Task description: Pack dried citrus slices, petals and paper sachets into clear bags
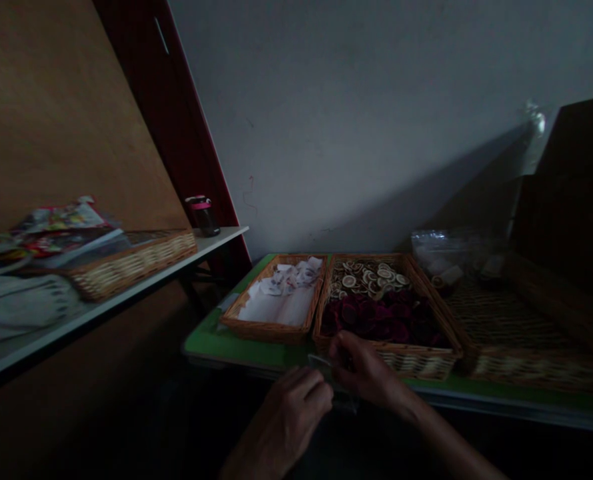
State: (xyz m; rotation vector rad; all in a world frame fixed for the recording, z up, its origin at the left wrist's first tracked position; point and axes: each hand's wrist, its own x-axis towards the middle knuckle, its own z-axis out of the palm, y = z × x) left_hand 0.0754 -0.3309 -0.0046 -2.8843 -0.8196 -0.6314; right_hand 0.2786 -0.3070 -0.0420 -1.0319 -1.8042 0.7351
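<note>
Wicker basket (416, 363) of dried fruit (371, 279) stands beyond the right hand (361, 370).

Sheet (321, 361) in my right hand (365, 371): thin, clear, glossy plastic
Baskets (271, 335) before me: rough woven wicker
Tabletop (211, 343): smooth green finish
Wall (336, 133): matt paint
Basket lining (276, 308): matt white paper

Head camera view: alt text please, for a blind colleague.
The right hand pinches a clear plastic piece beside the left hand, at a green table. Beyond sit a wicker basket of dried citrus slices and dark red slices, and a paper-lined wicker basket.
</note>
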